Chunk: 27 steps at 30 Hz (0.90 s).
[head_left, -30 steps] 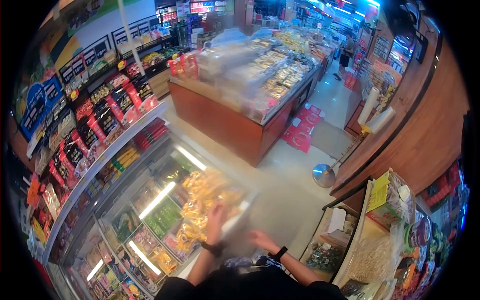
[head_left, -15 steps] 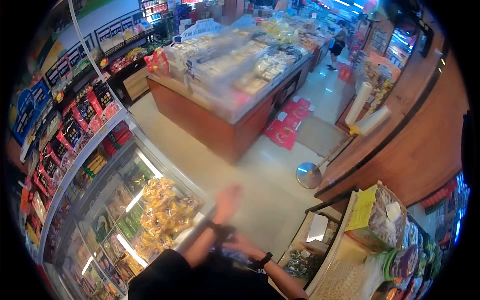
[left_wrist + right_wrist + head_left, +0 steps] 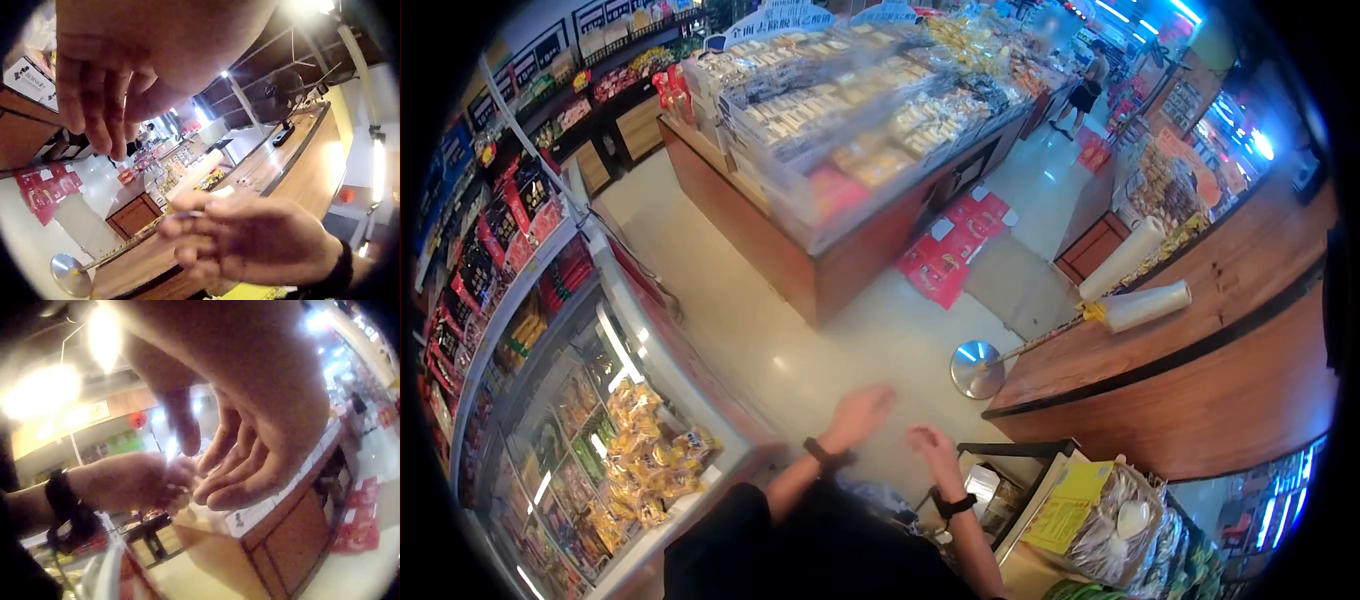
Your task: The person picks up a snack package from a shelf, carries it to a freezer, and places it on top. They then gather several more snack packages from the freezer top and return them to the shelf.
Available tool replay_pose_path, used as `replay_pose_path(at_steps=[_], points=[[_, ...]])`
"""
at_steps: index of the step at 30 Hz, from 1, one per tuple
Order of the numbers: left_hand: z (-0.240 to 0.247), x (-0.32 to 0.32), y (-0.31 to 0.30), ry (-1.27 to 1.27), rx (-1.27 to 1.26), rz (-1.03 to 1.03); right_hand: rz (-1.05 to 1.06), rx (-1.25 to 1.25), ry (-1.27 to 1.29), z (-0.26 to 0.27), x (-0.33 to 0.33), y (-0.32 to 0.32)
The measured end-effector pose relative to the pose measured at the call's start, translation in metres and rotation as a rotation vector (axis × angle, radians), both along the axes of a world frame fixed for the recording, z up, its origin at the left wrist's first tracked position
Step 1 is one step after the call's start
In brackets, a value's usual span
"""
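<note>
In the head view my left hand (image 3: pixel 860 415) is held out over the pale floor, with a dark band on its wrist and nothing in its fingers. Beside it, a little to the right, my right hand (image 3: pixel 935 455) is raised, also with a dark wristband. The right wrist view shows the right hand (image 3: pixel 269 431) with loosely bent fingers and no object in them; the left hand (image 3: pixel 144 481) appears behind it. From the left wrist, the left hand (image 3: pixel 106 81) hangs with relaxed fingers above the right hand (image 3: pixel 256 240). A gap separates the two hands in the head view.
Left stands a glass-topped freezer (image 3: pixel 745 450) with yellow packets (image 3: pixel 640 460) on top. A display counter (image 3: pixel 750 235) of packaged food is ahead. To the right are a wooden counter (image 3: pixel 1120 425), a round metal stand base (image 3: pixel 977 369) and a box with a yellow flap (image 3: pixel 1080 505).
The view has swung right, so the freezer and yellow packets shift left. My left hand has moved off the packets to over the floor; the right hand has risen beside it.
</note>
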<state>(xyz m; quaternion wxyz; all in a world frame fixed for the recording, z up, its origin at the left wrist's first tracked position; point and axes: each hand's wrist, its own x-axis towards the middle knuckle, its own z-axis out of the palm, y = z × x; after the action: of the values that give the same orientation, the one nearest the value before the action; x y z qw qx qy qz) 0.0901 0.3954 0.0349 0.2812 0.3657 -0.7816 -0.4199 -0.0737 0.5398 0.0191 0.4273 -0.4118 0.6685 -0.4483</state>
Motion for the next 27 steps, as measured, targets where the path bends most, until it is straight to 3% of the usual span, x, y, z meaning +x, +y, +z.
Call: replay_pose_path(at_steps=[1,4,8,11,12,15,16,19,20,24,27], points=[[-0.011,-0.009,-0.004,-0.035,0.024,-0.036,-0.061,-0.026,-0.040,0.015,-0.020,-0.017],[-0.025,-0.045,-0.025,0.062,0.571,-0.362,-0.164,-0.127,-0.143,0.041,-0.078,-0.070],[-0.029,-0.100,-0.035,0.189,0.802,-0.700,-0.248,-0.221,-0.239,0.097,-0.128,-0.139],[-0.019,-0.144,-0.057,0.133,0.654,-0.837,-0.265,-0.344,-0.408,0.119,-0.162,-0.191],[-0.011,-0.161,-0.065,0.153,0.740,-0.825,-0.263,-0.345,-0.432,0.120,-0.174,-0.204],[0.019,-0.211,-0.091,0.321,0.663,-0.838,-0.159,-0.392,-0.434,0.110,-0.207,-0.245],[0.013,-0.229,-0.103,0.291,0.630,-0.877,-0.162,-0.360,-0.475,0.104,-0.218,-0.260],[-0.006,-0.259,-0.134,0.061,0.725,-0.737,-0.112,-0.408,-0.199,0.086,-0.247,-0.296],[0.010,-0.261,-0.143,0.015,0.806,-0.664,-0.140,-0.399,-0.224,0.084,-0.251,-0.306],[0.038,-0.278,-0.152,0.308,1.029,-0.355,-0.071,-0.390,-0.301,0.070,-0.265,-0.354],[0.019,-0.281,-0.183,0.356,1.066,-0.400,-0.014,-0.331,-0.348,0.060,-0.263,-0.387]])
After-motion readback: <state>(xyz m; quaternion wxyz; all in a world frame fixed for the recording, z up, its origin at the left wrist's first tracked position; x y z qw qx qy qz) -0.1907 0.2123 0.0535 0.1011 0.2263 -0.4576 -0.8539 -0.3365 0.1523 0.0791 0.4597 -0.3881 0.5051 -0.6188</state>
